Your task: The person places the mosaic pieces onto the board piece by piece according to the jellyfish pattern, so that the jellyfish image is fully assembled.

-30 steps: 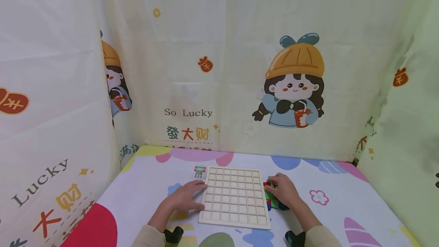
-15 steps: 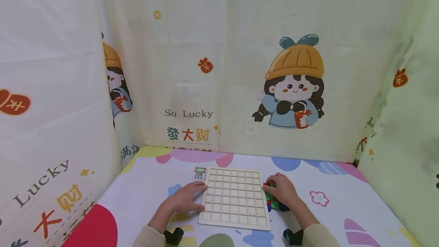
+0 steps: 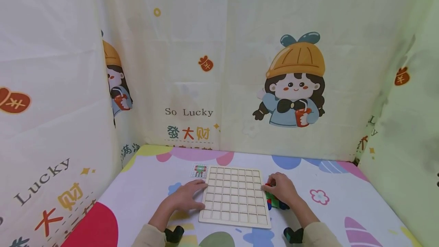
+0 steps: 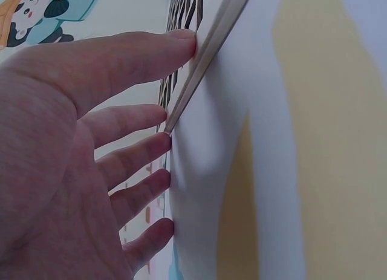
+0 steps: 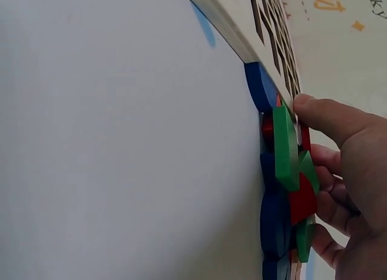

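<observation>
A pale wooden grid board (image 3: 234, 197) lies flat on the table, its squares bare. My left hand (image 3: 186, 197) touches its left edge with fingers and thumb spread; the left wrist view shows the thumb (image 4: 151, 56) against the rim and nothing gripped. At the right edge is my right hand (image 3: 282, 190), its thumb (image 5: 314, 110) against the rim. Its other fingers are loosely bent beside a pile of coloured blocks, including a green block (image 5: 285, 147), a red block (image 5: 302, 201) and a blue block (image 5: 275, 222). The right hand partly hides the pile in the head view.
A small card (image 3: 199, 170) with a robot-like picture lies at the board's far left corner. The table (image 3: 343, 197) has a colourful printed cover. Printed cloth walls (image 3: 240, 68) stand behind it and on both sides.
My right hand has shifted slightly left, its thumb coming to the board's edge. The left hand and the board stay where they were.
</observation>
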The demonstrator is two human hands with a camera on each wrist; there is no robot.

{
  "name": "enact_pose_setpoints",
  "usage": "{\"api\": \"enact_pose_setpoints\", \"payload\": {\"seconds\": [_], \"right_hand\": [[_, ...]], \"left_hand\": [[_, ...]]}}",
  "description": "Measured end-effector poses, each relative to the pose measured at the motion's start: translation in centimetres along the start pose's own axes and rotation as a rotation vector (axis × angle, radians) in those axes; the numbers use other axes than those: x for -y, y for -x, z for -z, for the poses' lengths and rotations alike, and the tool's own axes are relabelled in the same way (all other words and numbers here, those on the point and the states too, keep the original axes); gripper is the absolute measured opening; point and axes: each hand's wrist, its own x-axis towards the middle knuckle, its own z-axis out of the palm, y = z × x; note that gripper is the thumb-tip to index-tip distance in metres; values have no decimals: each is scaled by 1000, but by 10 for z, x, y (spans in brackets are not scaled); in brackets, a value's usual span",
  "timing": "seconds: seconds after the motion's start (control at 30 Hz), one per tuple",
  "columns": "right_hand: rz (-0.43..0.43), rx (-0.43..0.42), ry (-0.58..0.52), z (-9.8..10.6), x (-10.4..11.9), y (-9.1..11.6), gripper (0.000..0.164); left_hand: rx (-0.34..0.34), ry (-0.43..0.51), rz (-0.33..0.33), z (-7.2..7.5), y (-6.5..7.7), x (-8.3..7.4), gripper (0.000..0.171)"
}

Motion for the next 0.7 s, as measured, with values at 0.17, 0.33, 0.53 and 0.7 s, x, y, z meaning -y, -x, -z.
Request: {"api": "enact_pose_setpoints", "payload": {"seconds": [0.17,0.33,0.53,0.7], "right_hand": [[-28,-5,-45,0,1,0,33],[-41,-4,-117,0,5,-2,31],[-18,-16,-164,-1,11,-3,29],[-30,-4,-192,-1,17,-2,27]], "left_hand": [[-3,-10,-2,-1,0,2,70],[2,1,12,1,0,-1,71],[6,16,20,3,1,-2,69],[6,16,17,2,1,-2,69]]}}
